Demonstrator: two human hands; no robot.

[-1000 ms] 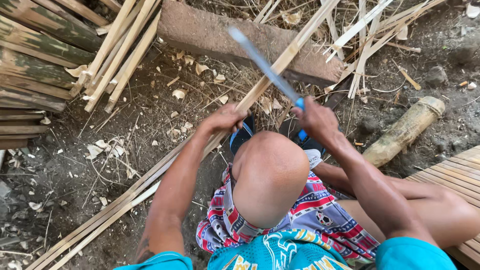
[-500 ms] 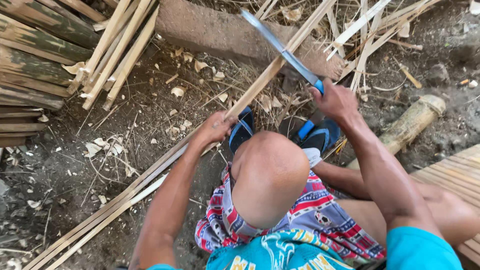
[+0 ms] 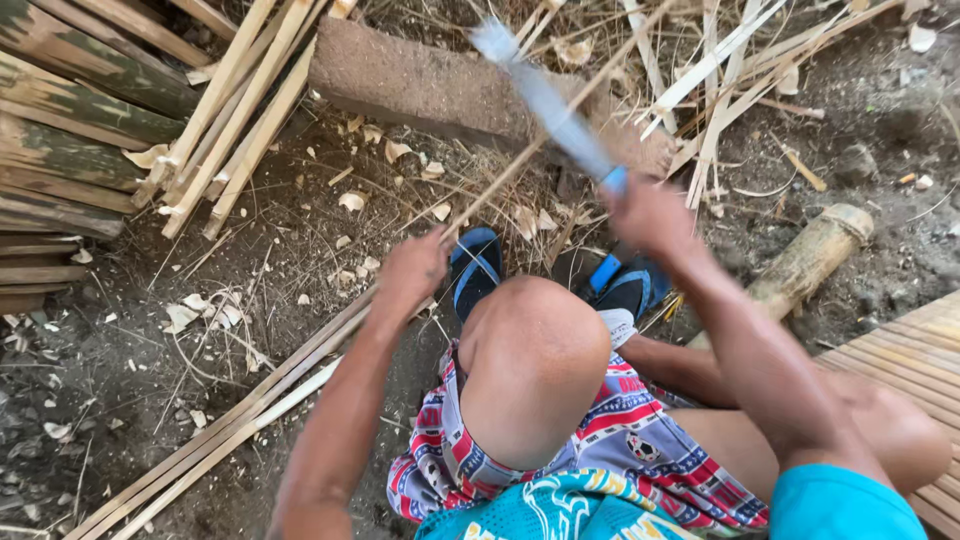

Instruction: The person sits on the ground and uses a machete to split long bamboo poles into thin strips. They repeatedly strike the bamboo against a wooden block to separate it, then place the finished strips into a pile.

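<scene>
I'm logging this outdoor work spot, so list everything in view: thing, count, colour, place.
bamboo strip: one, tan, held slanting across the middle
long knife: one, pale blurred blade, blue by the grip, top centre
split bamboo slats: a bundle, tan, upper left
green bamboo poles: several, green-brown, far left
thin strips: several, tan, on the ground lower left
block: one, brown, top centre
short bamboo log: one, tan, right
slatted panel: one, tan, right edge
sandals: two, blue-black, centre
shavings: many, pale, scattered on dirt
left hand: grips the strip
right hand: grips the knife
</scene>
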